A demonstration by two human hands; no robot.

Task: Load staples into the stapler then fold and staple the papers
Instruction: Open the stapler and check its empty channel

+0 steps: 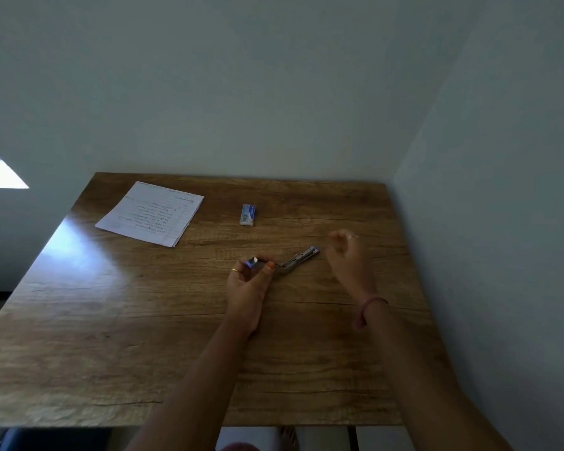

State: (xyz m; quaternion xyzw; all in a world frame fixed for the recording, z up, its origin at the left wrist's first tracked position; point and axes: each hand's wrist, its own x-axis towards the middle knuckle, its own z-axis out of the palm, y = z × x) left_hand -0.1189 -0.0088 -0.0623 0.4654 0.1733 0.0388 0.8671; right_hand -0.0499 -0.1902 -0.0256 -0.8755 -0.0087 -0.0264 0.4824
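lying at the far left of the wooden table (111, 320), a small stack of handwritten lined papers (150, 213) rests flat and unfolded, its corners slightly fanned. to its right, well apart, a small blue-and-white staple box (248, 215) lies flat near the table's far edge. nearer the viewer, at table centre, the left hand (248, 284) grasps the blue-tipped end of an opened stapler (298, 258), thumb and fingers closed around that part; a ring shows on one finger and the thumbnail is orange. the stapler's metal magazine arm extends up and to the right from the left thumb, swung open, its far end blue-capped. just right of that end, the right hand (347, 258) hovers above the table with fingers curled loosely inward; it is motion-blurred, and a thin pale sliver at its fingertips may be a staple strip, but whether the hand grips anything cannot be told. a red thread bracelet (370, 305) circles the right wrist. both bare forearms reach in from the near edge of the table.
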